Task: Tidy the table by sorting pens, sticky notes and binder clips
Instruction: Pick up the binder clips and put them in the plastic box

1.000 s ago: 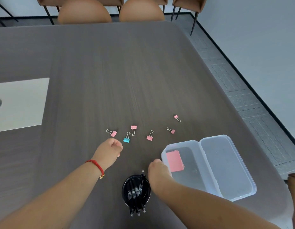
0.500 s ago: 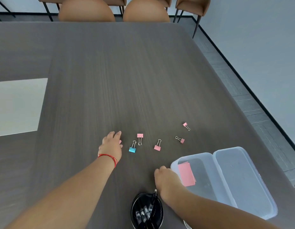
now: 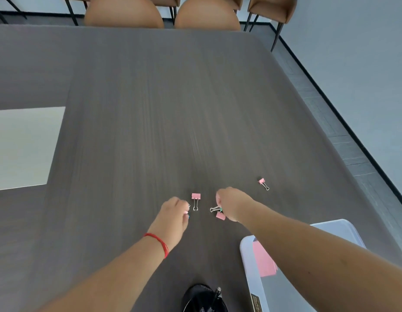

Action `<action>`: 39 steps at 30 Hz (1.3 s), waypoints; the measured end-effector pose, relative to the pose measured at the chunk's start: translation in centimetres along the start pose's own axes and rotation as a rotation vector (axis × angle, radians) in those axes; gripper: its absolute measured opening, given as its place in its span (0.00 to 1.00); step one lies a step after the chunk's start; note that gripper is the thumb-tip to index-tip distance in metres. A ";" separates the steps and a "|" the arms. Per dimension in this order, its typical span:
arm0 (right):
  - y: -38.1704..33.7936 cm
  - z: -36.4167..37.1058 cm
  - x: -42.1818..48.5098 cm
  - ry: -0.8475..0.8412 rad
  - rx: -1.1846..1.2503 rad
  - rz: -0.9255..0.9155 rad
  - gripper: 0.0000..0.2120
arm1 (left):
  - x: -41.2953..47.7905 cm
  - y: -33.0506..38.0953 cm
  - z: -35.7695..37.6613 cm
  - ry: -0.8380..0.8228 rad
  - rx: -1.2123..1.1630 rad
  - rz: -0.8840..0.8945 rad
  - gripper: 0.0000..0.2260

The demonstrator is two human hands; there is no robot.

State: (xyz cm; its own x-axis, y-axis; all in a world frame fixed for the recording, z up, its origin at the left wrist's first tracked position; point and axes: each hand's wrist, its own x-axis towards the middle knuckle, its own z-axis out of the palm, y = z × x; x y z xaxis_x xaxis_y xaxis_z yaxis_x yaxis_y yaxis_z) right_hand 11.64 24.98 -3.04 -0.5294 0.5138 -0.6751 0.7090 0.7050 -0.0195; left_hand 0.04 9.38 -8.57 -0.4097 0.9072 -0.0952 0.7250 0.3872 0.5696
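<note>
My left hand (image 3: pixel 173 215) is curled over the table, with a pink binder clip and a bit of blue binder clip showing at its fingertips. My right hand (image 3: pixel 232 203) pinches a binder clip (image 3: pixel 215 208) by its wire handle; a pink clip (image 3: pixel 220 216) lies just under it. Another pink clip (image 3: pixel 196 196) sits loose between the two hands, and one more (image 3: pixel 261 181) lies farther right. A clear plastic box (image 3: pixel 246 251) at the lower right holds pink sticky notes (image 3: pixel 263 260). A black pen cup (image 3: pixel 200 298) with pens stands at the bottom edge.
The dark wooden table (image 3: pixel 150 109) stretches far ahead. A pale rectangular panel (image 3: pixel 19 149) is set into it at the left. Tan chairs (image 3: pixel 123 12) stand along the far edge. The table's right edge drops to the floor beside a grey wall.
Both hands have moved forward onto the scattered clips. The left closed on the leftmost pink clip and reached the blue one. The right left the box's corner for the middle clips.
</note>
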 end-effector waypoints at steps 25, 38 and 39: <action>-1.0 1.5 -0.6 0.212 0.144 0.023 0.11 | 0.4 1.3 1.7 -0.119 0.606 0.208 0.20; 11.9 7.8 -18.2 0.141 0.692 0.326 0.03 | -1.8 20.4 -2.3 -0.602 -0.322 0.333 0.04; 11.8 9.3 -17.7 0.161 0.697 0.350 0.02 | -1.9 21.3 -1.1 -0.644 -0.244 0.331 0.05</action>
State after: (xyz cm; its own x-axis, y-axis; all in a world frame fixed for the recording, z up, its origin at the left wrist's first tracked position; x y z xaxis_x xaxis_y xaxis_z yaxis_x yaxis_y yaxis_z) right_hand 33.72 19.59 1.81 -0.2447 0.7508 -0.6136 0.9468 0.0484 -0.3183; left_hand 15.70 15.69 4.63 0.2659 0.9154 -0.3024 0.5803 0.0985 0.8084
